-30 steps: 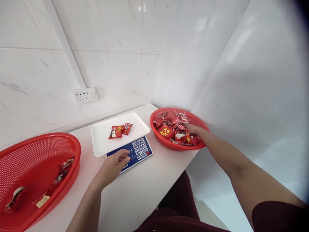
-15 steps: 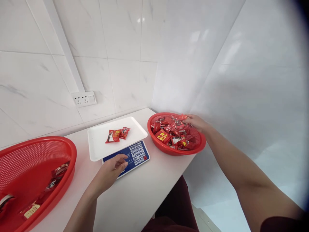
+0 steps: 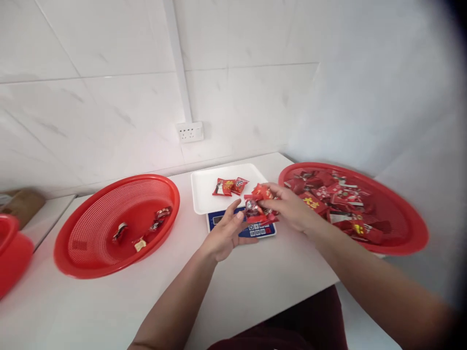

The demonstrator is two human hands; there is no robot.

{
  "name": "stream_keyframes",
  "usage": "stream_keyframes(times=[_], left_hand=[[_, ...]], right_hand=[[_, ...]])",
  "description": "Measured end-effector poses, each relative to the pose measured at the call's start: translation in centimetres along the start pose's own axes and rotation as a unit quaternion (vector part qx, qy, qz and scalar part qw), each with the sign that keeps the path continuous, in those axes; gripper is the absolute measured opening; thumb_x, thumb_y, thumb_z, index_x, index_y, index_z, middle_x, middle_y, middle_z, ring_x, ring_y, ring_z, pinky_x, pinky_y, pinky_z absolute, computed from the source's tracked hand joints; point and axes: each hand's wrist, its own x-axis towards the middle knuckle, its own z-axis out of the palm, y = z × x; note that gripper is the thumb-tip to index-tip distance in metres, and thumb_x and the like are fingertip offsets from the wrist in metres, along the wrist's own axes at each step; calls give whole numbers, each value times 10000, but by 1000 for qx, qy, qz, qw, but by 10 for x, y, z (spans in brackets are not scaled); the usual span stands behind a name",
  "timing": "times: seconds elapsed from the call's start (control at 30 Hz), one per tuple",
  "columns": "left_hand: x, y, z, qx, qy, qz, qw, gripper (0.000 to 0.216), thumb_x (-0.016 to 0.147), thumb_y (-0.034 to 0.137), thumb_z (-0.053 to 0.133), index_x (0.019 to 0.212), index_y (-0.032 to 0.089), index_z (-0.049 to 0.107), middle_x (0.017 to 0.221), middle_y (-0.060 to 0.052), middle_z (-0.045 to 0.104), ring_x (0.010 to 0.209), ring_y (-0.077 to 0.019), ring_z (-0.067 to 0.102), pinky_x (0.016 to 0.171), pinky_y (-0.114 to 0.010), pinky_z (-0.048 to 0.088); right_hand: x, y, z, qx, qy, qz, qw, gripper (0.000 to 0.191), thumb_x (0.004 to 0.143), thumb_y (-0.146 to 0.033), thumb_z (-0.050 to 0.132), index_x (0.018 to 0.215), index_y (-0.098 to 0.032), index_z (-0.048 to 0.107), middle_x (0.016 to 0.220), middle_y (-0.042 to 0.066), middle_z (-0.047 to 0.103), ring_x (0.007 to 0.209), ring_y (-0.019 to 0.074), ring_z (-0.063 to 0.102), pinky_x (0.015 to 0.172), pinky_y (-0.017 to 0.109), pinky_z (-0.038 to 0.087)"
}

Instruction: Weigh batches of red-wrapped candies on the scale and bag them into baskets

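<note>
The right hand [image 3: 292, 206], just right of the frame's centre, is closed on a bunch of red packets [image 3: 257, 209], pinched between thumb and fingers; half a second ago it was at the far side of the right basket [image 3: 406, 231], so the bunch has now been lifted clear. The left hand [image 3: 226, 234] has come off the scale's face and grips nothing: its fingers are spread, palm turned toward the bunch, though whether a fingertip touches it I cannot tell. As I judge it, the work has passed from gathering in the basket to two-handed handling in mid-air. Under the bunch, at the centre, lies the blue scale [image 3: 264, 230], its keypad partly covered; above that in the frame, the white tray [image 3: 202, 194] bears the same two packets [image 3: 223, 187] as before, and nothing has been added. Many loose packets [image 3: 345, 194] remain in the basket at the right of the frame. The view has swung left, so the left basket [image 3: 105, 204] shows whole at centre-left, a few packets [image 3: 156, 223] inside, and another red basket [image 3: 12, 265] enters at the left edge.
</note>
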Motion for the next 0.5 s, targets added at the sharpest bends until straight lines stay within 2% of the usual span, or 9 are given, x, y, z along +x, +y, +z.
stream_keyframes(times=[0.1, 0.17, 0.27, 0.37, 0.5], left_hand=[[4, -5, -2, -58, 30, -17, 998, 357, 816, 396, 561, 1138, 275, 465, 1110, -45, 536, 966, -181, 580, 819, -411, 519], [7, -6, -5, -67, 55, -23, 996, 300, 801, 369, 590, 1059, 241, 507, 1010, -31, 561, 867, -148, 604, 815, -391, 526], [10, -5, -12, -44, 76, -9, 996, 323, 787, 367, 608, 1077, 270, 504, 1016, -15, 547, 801, -122, 612, 759, -344, 544], [12, -2, -21, 19, 136, 40, 990, 342, 767, 404, 612, 1065, 275, 507, 1067, -14, 516, 731, -98, 600, 608, -244, 539], [13, 9, -36, 92, 215, 109, 966, 280, 758, 383, 606, 955, 211, 506, 917, -10, 508, 621, -64, 527, 433, -137, 419]], right_hand=[[-1, 11, 36, -74, -16, -32, 997, 297, 715, -249, 548, 1012, -253, 545, 942, -20, 639, 882, 181, 596, 778, 320, 492], [1, 19, 45, -78, -14, -35, 996, 289, 734, -251, 536, 1023, -263, 537, 980, -25, 632, 921, 180, 585, 804, 322, 482], [6, 26, 42, -44, -15, -27, 999, 282, 738, -284, 556, 1018, -261, 537, 972, -24, 637, 926, 188, 589, 806, 327, 483], [14, 30, 32, 4, -9, -7, 1000, 313, 724, -323, 583, 1025, -253, 531, 955, -14, 648, 895, 198, 606, 789, 341, 491], [29, 31, 22, 13, 57, 8, 998, 361, 697, -342, 598, 1030, -227, 521, 963, 15, 647, 879, 214, 612, 769, 359, 494]])
